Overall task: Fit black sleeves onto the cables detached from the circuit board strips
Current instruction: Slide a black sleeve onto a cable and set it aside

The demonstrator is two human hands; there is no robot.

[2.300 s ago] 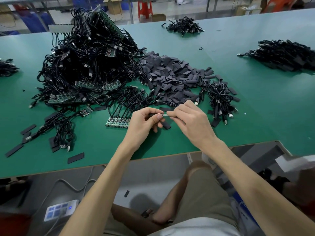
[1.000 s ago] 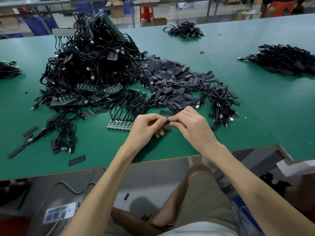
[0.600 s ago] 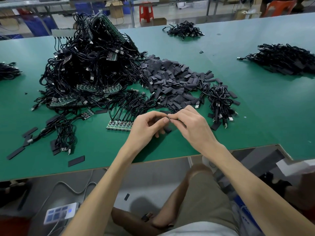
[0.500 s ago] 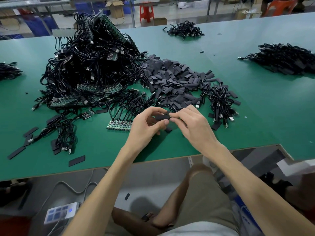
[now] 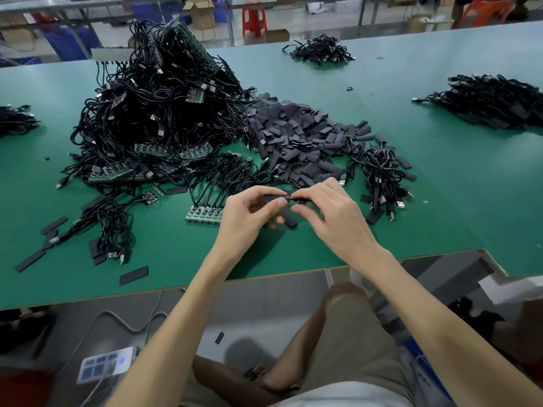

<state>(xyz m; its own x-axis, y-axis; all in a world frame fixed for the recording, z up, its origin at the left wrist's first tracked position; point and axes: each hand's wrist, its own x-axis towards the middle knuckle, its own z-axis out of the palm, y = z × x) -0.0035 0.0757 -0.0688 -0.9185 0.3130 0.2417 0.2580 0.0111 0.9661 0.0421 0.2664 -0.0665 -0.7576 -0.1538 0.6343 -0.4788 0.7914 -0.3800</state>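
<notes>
While the person sits at the green table (image 5: pixel 440 207), both hands work just above its near edge. The only containers in sight are an open cardboard box (image 5: pixel 199 11) and blue bins (image 5: pixel 70 39) on the floor beyond the table; their contents cannot be seen.

On the table, stock lies loose:
- A tall heap of cables (image 5: pixel 158 113), with circuit board strips among them, lies at the left.
- The pile of sleeves (image 5: pixel 296 136) touches that heap on its right.
- A small bundle of cables (image 5: pixel 379 171) lies near the right hand.
- One circuit board strip (image 5: pixel 204 214), cables attached, lies beside the left wrist.

The left hand (image 5: pixel 246 218) pinches a black sleeve (image 5: pixel 276 197) between thumb and forefinger, the other fingers curled beneath. The right hand (image 5: pixel 335 218) pinches the cable end (image 5: pixel 294 197) at the sleeve's mouth with thumb and forefinger, the remaining fingers loosely bent. A spare sleeve (image 5: pixel 289 220) lies on the table under the hands.

About two seconds earlier a pale tip showed between the fingertips. A second ago the fingertips were pressed together. Now a length of sleeve shows in the left hand and no pale tip is visible. The heaps and the spare sleeve lie as before.

The cable behind the right hand cannot be traced. How far the end sits inside the sleeve is hidden by the fingers. A further pile of cables (image 5: pixel 493 101) is cut by the right edge.
</notes>
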